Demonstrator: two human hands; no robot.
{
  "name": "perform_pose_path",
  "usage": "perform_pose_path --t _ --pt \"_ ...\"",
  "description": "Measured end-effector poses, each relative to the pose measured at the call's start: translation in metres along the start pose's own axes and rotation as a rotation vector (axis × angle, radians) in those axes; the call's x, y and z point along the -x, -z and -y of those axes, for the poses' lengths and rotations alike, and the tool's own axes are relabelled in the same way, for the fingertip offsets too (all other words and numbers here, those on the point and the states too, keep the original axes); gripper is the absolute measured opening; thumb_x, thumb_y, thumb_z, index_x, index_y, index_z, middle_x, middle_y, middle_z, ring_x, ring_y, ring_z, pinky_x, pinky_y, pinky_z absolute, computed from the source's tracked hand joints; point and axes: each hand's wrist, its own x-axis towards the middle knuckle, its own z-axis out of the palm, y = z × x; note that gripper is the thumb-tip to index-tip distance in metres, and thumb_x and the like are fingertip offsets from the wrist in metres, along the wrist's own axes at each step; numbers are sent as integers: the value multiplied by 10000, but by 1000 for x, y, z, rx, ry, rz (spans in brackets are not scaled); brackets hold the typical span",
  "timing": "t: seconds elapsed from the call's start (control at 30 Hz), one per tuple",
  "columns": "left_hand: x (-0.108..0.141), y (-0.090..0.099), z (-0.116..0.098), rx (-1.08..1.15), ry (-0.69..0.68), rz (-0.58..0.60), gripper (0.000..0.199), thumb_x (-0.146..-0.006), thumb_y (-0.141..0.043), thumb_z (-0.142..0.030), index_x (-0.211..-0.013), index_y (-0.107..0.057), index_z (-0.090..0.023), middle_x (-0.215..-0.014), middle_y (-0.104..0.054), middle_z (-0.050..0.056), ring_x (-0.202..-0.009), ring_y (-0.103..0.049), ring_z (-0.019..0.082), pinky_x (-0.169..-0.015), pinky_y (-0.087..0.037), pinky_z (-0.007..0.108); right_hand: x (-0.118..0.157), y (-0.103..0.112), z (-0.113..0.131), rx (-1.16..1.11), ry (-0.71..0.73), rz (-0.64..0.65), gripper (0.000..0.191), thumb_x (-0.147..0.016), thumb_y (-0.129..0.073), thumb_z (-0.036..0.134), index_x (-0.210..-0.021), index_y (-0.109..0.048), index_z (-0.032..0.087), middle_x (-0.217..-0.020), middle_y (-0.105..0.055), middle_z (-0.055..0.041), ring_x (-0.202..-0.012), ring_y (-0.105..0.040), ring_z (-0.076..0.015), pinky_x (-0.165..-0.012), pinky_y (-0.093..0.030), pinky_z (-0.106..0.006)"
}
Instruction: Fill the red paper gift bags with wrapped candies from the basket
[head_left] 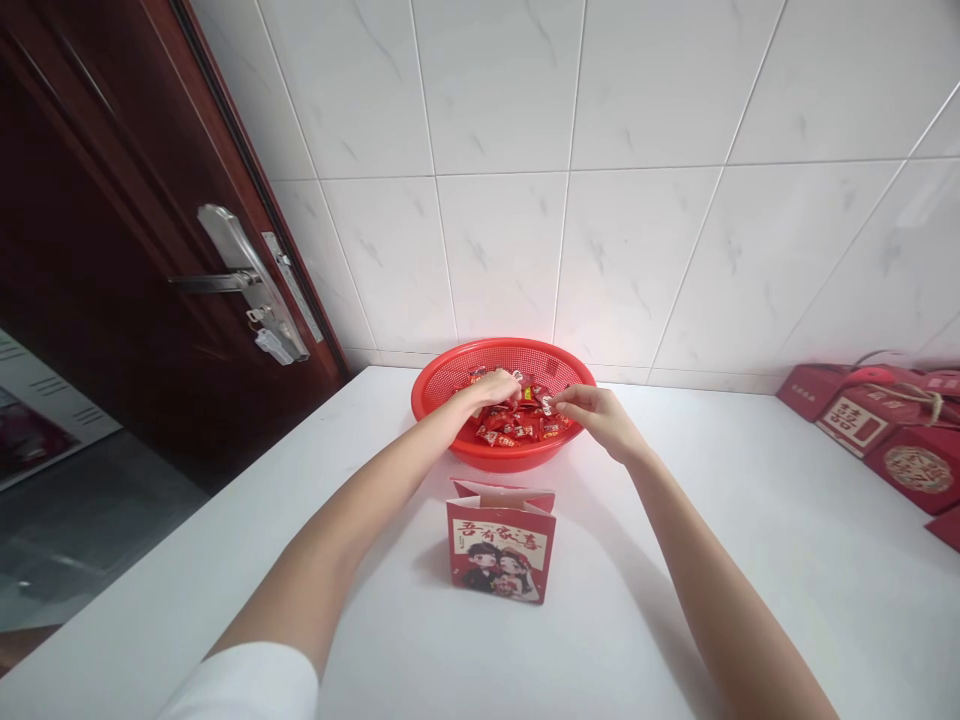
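A red plastic mesh basket [502,462] holds a heap of red-wrapped candies [517,428]. Over the left part of the heap, my left hand [496,388] reaches in with its fingers curled down; what lies in them is mostly hidden. My right hand [598,412] is above the basket's right rim, thumb and fingertips pinched on a wrapped candy with white lettering [548,405]. Between my forearms, nearer to me, a red gift box [501,550] stands upright with its top flaps open. Its front shows a cartoon couple and Chinese characters.
All this rests on a white table [600,640] against a tiled wall [495,250]. Several red gift boxes [900,430], some with cord handles, sit at the right edge. To the left is a dark red door with a metal handle [225,282] and hanging keys [271,345].
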Motion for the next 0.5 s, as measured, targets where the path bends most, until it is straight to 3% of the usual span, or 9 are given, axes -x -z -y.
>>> perform_pose_path --t 0.3,0.5 --pt "-2 -3 9 -148 136 -98 127 -775 -572 -178 -654 -603 -200 -671 -656 33 -682 -619 202 -609 -413 280 0 -1 -1 1 1 -7 206 -782 -699 386 -839 -746 194 -930 -761 -65 -884 -681 -233 -823 -546 -372" --pt "-2 -4 14 -170 158 24 185 -696 -682 -163 -557 -568 -208 -558 -580 18 -618 -586 194 -573 -404 276 -1 -1 -2 15 0 -2 195 -792 -677 373 -845 -747 199 -908 -763 -65 -887 -686 -239 -813 -539 -369"
